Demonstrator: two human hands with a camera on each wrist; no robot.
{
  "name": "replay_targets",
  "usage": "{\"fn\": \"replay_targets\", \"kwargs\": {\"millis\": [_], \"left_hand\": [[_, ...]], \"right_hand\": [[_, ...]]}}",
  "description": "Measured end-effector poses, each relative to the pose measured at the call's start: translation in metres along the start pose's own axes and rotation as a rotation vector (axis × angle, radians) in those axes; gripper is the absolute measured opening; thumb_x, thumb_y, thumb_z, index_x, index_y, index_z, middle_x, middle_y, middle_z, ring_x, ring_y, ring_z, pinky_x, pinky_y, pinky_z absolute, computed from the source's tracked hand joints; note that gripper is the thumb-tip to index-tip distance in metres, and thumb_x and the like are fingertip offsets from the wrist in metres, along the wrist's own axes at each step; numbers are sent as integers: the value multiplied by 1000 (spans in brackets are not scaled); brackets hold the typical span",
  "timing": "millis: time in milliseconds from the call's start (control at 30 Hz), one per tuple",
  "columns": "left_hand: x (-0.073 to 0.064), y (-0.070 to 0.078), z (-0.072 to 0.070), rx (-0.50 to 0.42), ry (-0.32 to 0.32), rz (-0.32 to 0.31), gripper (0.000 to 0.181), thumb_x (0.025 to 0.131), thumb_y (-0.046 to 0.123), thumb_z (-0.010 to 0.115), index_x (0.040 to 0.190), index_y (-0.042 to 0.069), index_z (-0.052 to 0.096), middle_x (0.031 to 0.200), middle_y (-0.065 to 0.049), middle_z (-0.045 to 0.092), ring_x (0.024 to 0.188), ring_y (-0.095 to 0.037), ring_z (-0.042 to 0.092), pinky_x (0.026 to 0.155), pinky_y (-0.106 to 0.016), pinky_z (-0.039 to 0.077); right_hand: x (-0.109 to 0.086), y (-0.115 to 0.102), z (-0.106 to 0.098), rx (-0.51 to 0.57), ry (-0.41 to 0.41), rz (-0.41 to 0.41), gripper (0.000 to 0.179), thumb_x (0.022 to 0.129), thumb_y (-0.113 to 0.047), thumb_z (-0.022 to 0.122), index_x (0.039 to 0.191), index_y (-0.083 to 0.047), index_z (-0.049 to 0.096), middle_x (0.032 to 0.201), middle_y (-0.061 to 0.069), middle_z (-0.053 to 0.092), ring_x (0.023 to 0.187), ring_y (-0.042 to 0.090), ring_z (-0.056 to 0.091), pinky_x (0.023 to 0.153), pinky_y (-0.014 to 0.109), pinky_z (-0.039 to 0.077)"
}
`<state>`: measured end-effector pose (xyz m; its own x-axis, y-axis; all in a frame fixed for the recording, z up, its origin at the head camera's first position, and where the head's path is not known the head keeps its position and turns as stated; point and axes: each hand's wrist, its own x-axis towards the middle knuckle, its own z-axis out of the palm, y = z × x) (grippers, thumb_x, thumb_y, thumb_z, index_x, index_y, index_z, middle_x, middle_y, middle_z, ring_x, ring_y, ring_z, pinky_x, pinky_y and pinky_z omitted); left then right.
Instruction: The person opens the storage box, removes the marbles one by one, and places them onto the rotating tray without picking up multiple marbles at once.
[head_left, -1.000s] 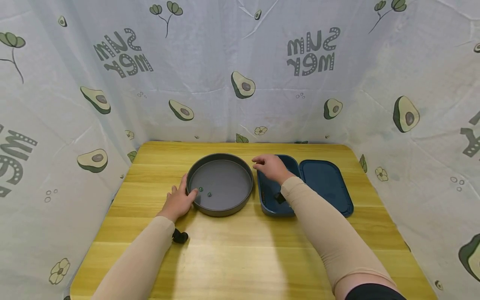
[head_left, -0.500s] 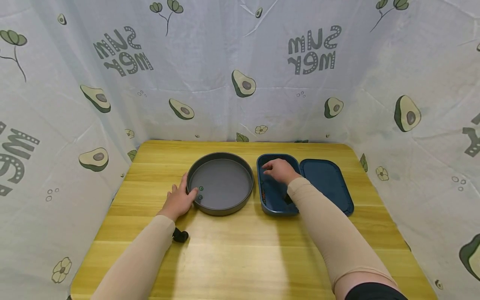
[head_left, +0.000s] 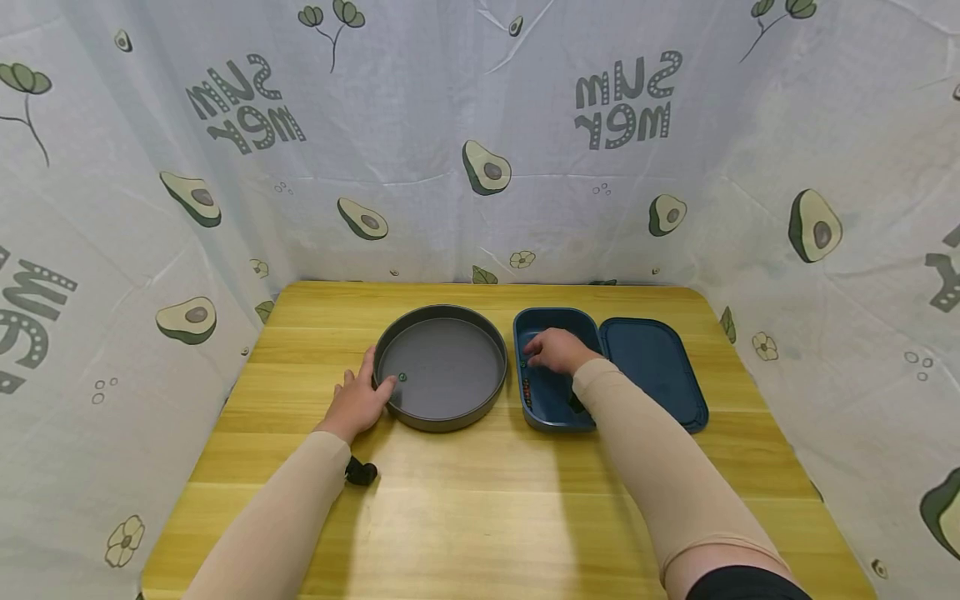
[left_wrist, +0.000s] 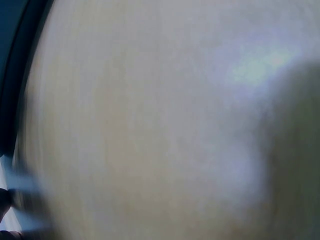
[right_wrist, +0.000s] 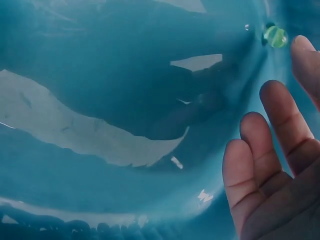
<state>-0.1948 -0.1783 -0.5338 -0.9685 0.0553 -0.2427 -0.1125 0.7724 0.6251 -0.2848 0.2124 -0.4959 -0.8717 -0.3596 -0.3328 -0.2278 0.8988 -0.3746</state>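
Right hand (head_left: 558, 350) is dipped into the blue box (head_left: 546, 396), grip apart, with a green marble (right_wrist: 275, 36) just beside a fingertip. Grey pan (head_left: 450, 367) is touched at the rim by the left hand (head_left: 354, 407), grip spread too; another little marble (head_left: 402, 377) can be seen inside.

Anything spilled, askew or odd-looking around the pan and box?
Nothing looks spilled or damaged: one marble sits inside the round pan, and a green marble lies in the blue box. The only oddity is the backdrop cloth: its lettering reads mirrored, so it may be hung back to front.
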Motion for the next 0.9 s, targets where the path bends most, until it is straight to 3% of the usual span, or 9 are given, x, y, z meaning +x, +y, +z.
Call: {"fn": "replay_targets", "kwargs": {"millis": [267,900], "left_hand": [[1,-1,0,8,-5,-8,84,108,59,39,171,30,-9,171,-35,12,158,-59,2,126,-74,1],[2,-2,1,-1,2,-4,84,108,59,40,171,30,-8,171,-34,16,159,-58,2,127,-73,-1]], "right_hand": [[5,-1,7,-51,7,-40,29,99,-17,73,127,-8,78,132,10,75,130,33,65,111,49,53],[7,-2,15,-39,39,-6,26,98,-15,74,122,-8,79,129,11,76,127,32,67,111,49,53]]}}
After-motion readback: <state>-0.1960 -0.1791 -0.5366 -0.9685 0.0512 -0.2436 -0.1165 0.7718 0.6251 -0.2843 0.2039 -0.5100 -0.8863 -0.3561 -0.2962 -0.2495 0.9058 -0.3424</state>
